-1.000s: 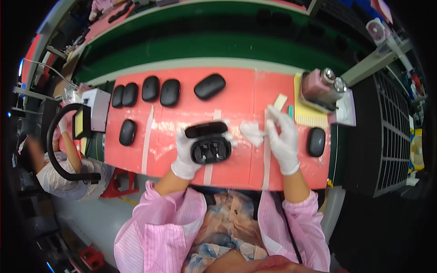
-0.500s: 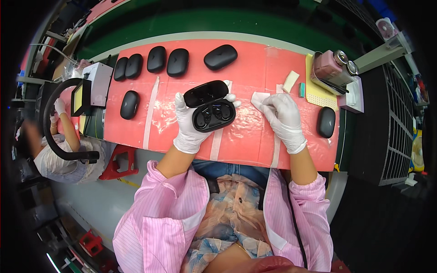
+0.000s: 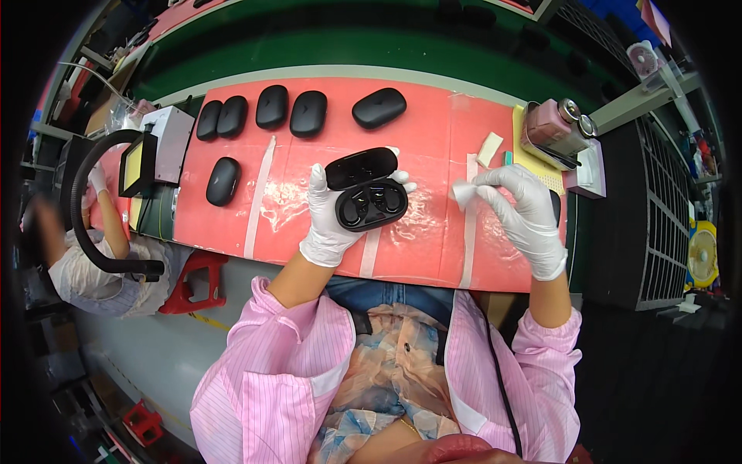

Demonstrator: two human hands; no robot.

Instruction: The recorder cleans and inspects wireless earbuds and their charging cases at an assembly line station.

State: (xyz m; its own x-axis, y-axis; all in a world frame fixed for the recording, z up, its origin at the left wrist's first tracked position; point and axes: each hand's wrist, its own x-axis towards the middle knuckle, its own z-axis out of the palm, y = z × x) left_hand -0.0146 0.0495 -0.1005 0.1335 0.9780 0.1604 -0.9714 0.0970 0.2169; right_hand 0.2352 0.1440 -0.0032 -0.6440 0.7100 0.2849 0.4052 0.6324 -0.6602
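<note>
My gloved left hand [image 3: 328, 224] is wrapped round a black earbud case [image 3: 352, 223], whose lid [image 3: 359, 165] stands raised. Two black earbuds [image 3: 386, 199] sit inside it, side by side. To the right, my gloved right hand [image 3: 529, 220] pinches a small white wipe [image 3: 464, 195] between thumb and fingertips, above the red mat [image 3: 433, 243] and apart from the case. Behind the right hand, a closed black case [image 3: 555, 204] is mostly hidden.
Several closed black cases [image 3: 308, 114] lie along the mat's far side, and another [image 3: 223, 182] lies nearer at left. A white block [image 3: 489, 149] is beside a yellow pad with pump-top bottles [image 3: 553, 124]. A black hose [image 3: 76, 193] and another person are at left.
My right hand has moved right and lifted the wipe off the mat, partly covering the right-hand case. My left hand still holds the opened case, slightly shifted in view.
</note>
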